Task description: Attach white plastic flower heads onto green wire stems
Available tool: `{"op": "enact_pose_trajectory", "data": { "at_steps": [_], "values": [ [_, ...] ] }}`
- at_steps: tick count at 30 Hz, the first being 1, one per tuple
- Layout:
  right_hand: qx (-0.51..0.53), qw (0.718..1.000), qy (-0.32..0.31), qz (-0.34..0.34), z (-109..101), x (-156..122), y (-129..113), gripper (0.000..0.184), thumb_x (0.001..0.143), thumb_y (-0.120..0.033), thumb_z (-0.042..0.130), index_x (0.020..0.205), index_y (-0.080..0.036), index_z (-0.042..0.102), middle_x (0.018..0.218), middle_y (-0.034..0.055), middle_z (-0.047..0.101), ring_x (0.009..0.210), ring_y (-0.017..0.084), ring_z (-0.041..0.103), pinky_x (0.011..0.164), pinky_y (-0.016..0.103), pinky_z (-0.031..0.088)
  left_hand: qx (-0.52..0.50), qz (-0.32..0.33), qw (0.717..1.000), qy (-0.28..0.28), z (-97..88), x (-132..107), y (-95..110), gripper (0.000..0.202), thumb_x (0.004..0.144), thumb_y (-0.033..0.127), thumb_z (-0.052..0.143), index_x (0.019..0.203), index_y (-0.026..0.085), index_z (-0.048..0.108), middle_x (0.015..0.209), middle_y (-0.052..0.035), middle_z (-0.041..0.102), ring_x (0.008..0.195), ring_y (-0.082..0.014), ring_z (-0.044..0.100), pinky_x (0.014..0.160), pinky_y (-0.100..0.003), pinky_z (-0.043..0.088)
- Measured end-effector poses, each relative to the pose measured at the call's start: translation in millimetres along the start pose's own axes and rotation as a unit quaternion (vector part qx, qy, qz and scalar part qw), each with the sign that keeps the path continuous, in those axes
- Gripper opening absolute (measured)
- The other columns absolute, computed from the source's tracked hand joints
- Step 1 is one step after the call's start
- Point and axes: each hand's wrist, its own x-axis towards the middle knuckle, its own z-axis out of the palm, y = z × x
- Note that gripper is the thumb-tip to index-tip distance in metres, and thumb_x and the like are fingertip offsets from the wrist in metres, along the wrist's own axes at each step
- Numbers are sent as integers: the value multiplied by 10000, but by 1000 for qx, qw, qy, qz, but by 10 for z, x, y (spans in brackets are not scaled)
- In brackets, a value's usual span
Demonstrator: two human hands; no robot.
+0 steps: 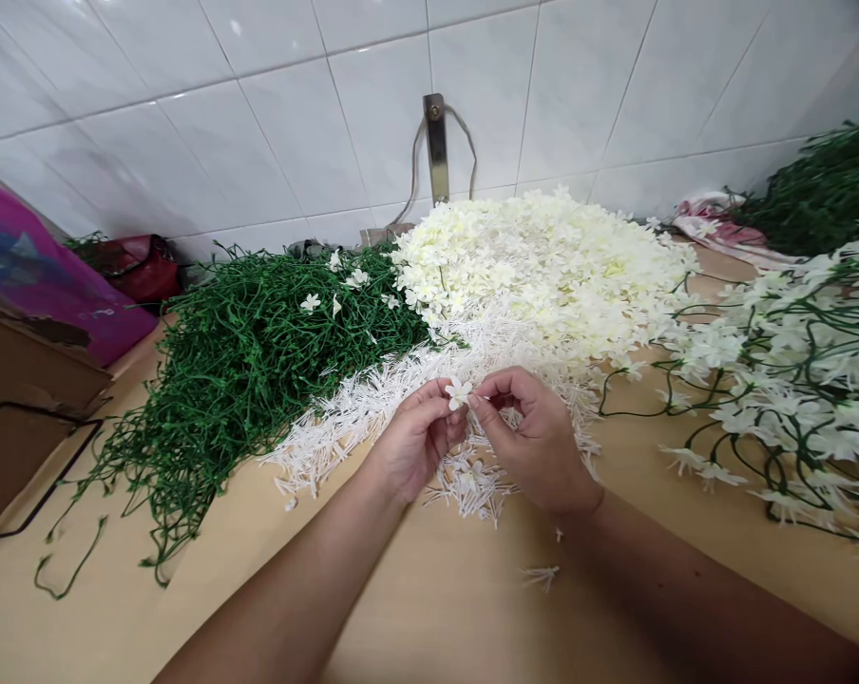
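A small white artificial flower (459, 394) is held up between my two hands, its open face toward me. My left hand (422, 432) pinches it from the left between thumb and fingers. From the right, the thumb and forefinger of my right hand (533, 437) close on the flower's edge; whether a smaller piece sits in that pinch is hidden. Beneath and behind my hands spreads a heap of thin white stamens (358, 408). Behind that rises a big pile of loose cream-white blossoms (544, 266).
Green plastic stems (251, 351) are heaped to the left, a few blossoms on top. Finished-looking stems with white flowers (814, 399) lie at right. A cardboard box (30, 399) and a red bag (141, 271) stand left. A metal bracket (436, 147) is against the tiled wall (579, 85).
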Motion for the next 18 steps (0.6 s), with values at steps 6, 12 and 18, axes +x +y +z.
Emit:
{"op": "enact_pose_trajectory", "data": {
  "at_steps": [6,12,18],
  "values": [
    [-51,995,21,-82,-18,-4,-6,82,746,-108,511,710,-180,519,722,33,550,691,140,519,643,280,457,8,6,1000,4,-1,-4,1,225,564,123,584,746,178,463,479,59,483,447,-50,425,490,-158,332],
    [-93,984,38,-147,-18,-3,-4,93,753,-99,503,692,-170,498,691,48,549,687,156,520,632,295,460,17,11,1000,12,1,-6,11,241,549,125,581,765,175,486,472,67,463,441,-49,423,497,-161,348],
    [-176,958,41,-224,-46,3,-22,96,771,-111,482,698,-170,501,744,88,588,730,187,544,664,339,460,30,21,999,29,22,-9,11,231,546,135,614,741,160,493,495,67,470,447,-37,418,475,-147,327]
  ]
}}
